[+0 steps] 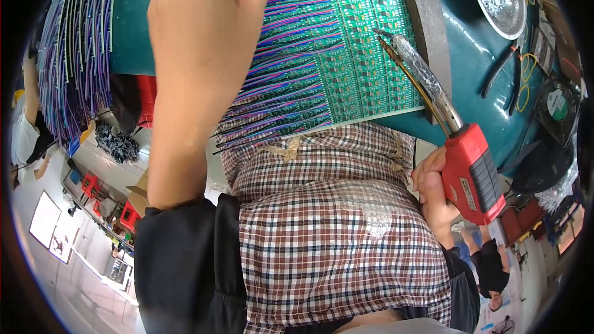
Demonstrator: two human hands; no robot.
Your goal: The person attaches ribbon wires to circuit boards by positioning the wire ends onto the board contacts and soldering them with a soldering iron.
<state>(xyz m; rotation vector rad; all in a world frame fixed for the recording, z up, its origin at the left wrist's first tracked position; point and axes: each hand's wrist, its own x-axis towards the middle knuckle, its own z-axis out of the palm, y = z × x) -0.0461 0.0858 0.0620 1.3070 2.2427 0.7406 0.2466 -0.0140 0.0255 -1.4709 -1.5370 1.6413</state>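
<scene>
My right hand (433, 187) is wrapped round the grip of a red soldering gun (465, 170). Its foil-wrapped barrel and thin brass-coloured tube slant up and left, the tip over a panel of green circuit boards (365, 80). Rows of blue, red and black wires (297, 34) lie across the panel's left part. Above these wires my left hand (207, 18) reaches to the top edge of the picture. Its thumb and a finger are bent together; the other fingers are hidden or cut off, and I cannot make out what they hold.
A dark metal bar (427, 31) borders the panel's right side. Beyond it are a metal bowl of silvery scraps (498, 0) and black-handled pliers (504, 77). More wired boards (80, 49) hang over the table's left edge. Other people are in the background on both sides.
</scene>
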